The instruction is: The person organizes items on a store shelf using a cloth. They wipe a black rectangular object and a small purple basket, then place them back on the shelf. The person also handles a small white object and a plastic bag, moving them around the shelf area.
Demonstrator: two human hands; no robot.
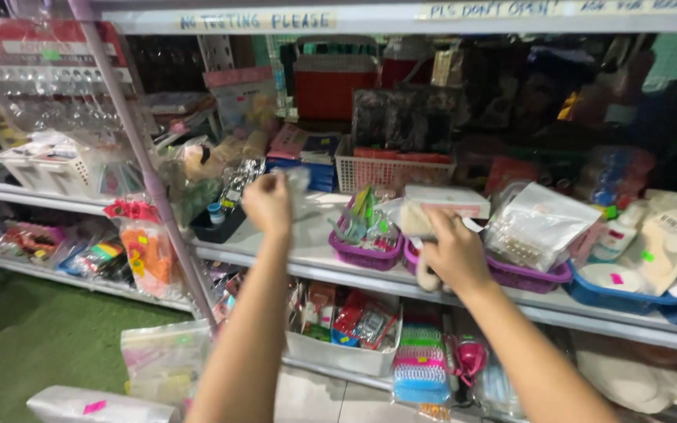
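My left hand (267, 202) is raised over the white shelf (307, 251), its fingers pinched on a small clear plastic packet (298, 178). My right hand (450, 249) reaches to the shelf's front edge and grips a small beige packet (415, 219) above a purple basket (363, 254). A second purple basket (528, 276) sits just right of that hand, filled with clear bags. A white flat box (447, 200) lies behind my right hand.
A pink mesh basket (392, 171) and a red box (329, 86) stand at the back of the shelf. A blue tray (619, 296) is at the right. A lilac pole (146, 164) slants down at the left. Packets hang below the shelf; green floor lies at lower left.
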